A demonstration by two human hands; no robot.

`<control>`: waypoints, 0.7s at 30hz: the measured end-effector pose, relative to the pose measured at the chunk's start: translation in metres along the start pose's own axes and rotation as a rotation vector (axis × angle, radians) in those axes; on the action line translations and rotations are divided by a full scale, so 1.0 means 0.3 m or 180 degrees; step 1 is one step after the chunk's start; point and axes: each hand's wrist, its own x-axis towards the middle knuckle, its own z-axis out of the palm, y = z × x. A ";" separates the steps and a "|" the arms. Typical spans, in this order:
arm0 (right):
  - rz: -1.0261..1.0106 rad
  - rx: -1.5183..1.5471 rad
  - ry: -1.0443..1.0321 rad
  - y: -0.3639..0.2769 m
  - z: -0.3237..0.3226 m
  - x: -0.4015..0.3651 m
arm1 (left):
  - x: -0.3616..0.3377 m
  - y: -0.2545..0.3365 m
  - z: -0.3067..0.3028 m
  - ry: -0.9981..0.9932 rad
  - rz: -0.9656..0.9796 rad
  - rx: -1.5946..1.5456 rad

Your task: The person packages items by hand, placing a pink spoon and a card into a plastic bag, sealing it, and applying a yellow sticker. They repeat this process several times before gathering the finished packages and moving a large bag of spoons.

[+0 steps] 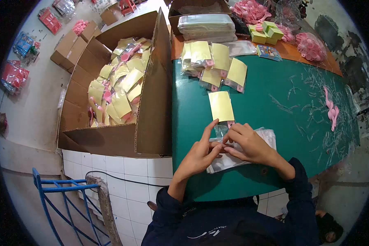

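A clear plastic bag (pixel 221 130) lies before me, holding a yellow card (pixel 221 106) and a pink item whose end (pixel 231 124) shows at the bag's lower right. My left hand (pixel 201 152) is closed at the bag's near end, its index fingertip resting by the card's lower corner. Close against it, my right hand (pixel 250 144) is closed in a pinch; what its fingertips hold is hidden. Beneath both hands is a stack of flat clear bags (pixel 266 137). Two pink spoons (pixel 332 112) lie to the right.
A large cardboard box (pixel 153 98) full of packed bags stands left of the green table (pixel 258 90). Filled bags (pixel 212 61) are piled at the back. Thin clear strips (pixel 340 139) litter the right side. Yellow-green card stacks (pixel 268 33) and bagged pink items (pixel 310 46) sit behind.
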 end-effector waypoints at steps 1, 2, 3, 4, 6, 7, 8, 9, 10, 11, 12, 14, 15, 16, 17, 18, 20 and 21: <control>0.0033 -0.0027 -0.0035 -0.001 0.004 -0.002 | -0.001 0.006 0.001 0.0017 0.0019 0.0175; 0.0152 0.0189 -0.0004 -0.003 0.005 -0.006 | -0.002 0.017 0.003 0.0033 0.0036 0.0347; 0.0264 0.0405 0.0029 -0.005 0.005 -0.007 | -0.004 0.024 0.004 0.0054 0.0055 0.0525; 0.0370 0.0622 0.0069 -0.007 0.005 -0.005 | -0.005 0.024 0.007 0.0071 0.0171 0.0544; 0.0626 0.0944 -0.0203 -0.008 -0.010 -0.005 | -0.006 0.021 0.021 0.0092 0.0407 0.0580; 0.0759 0.1104 -0.0339 -0.007 -0.017 -0.007 | -0.007 0.020 0.022 0.0080 0.0442 0.0663; 0.0781 0.1142 -0.0390 -0.004 -0.019 -0.010 | -0.007 0.018 0.024 0.0067 0.0478 0.0746; 0.0804 0.1179 -0.0442 -0.001 -0.021 -0.013 | -0.007 0.016 0.026 0.0054 0.0513 0.0827; 0.0829 0.1220 -0.0494 0.001 -0.022 -0.015 | -0.008 0.021 0.027 0.0005 0.0483 0.0864; 0.0896 0.1313 -0.0564 0.002 -0.025 -0.015 | -0.011 0.033 0.028 -0.0048 0.0449 0.0902; 0.0964 0.1406 -0.0632 0.002 -0.029 -0.015 | -0.013 0.043 0.030 -0.0105 0.0415 0.0941; 0.0975 0.1423 -0.0693 0.000 -0.029 -0.019 | -0.014 0.055 0.029 -0.0141 0.0388 0.1011; 0.0913 0.1345 -0.0695 0.000 -0.027 -0.021 | -0.013 0.058 0.030 -0.0155 0.0376 0.1046; 0.0847 0.1265 -0.0700 -0.001 -0.025 -0.022 | -0.008 0.052 0.033 -0.0038 0.0299 0.0765; 0.0763 0.1166 -0.0609 -0.003 -0.021 -0.022 | 0.000 0.041 0.039 0.0085 0.0218 0.0485; 0.0677 0.1068 -0.0521 -0.009 -0.016 -0.025 | 0.005 0.032 0.043 0.0211 0.0134 0.0204; 0.0521 0.0827 -0.0350 -0.026 -0.005 -0.031 | 0.012 0.028 0.041 0.0364 -0.0172 0.0247; 0.0450 0.0684 -0.0266 -0.040 0.000 -0.033 | 0.015 0.027 0.040 0.0441 -0.0324 0.0268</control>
